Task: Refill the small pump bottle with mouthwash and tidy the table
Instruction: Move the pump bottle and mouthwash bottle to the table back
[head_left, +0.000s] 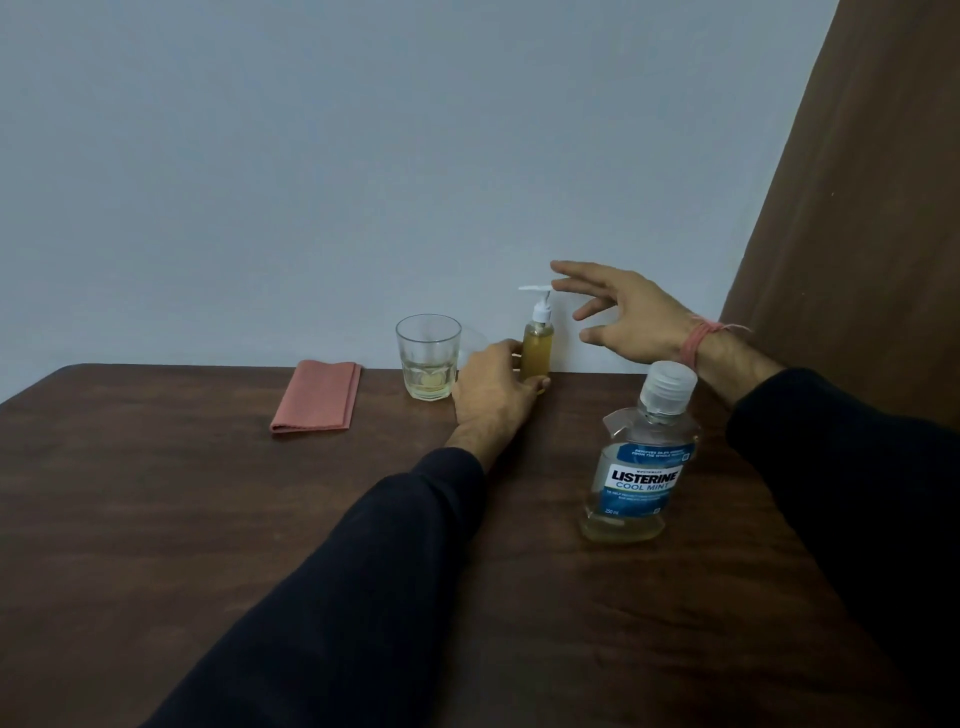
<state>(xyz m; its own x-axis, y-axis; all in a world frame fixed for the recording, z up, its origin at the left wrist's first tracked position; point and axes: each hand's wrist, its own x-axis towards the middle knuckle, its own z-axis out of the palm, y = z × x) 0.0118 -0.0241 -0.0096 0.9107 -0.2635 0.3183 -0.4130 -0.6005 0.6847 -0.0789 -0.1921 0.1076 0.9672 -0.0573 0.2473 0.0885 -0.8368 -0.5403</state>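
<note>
A small pump bottle (537, 345) with yellowish liquid and a white pump head stands upright near the table's far edge. My left hand (491, 387) grips its lower body from the left. My right hand (623, 317) hovers just right of the pump head with fingers spread, holding nothing. A capped mouthwash bottle (639, 462) with a blue label and a little yellowish liquid at the bottom stands nearer to me on the right.
A clear glass (428, 356) with a little pale liquid stands left of the pump bottle. A folded pink cloth (317, 396) lies further left. The brown table (208, 519) ends at a grey wall; a brown curtain (857, 208) hangs at the right.
</note>
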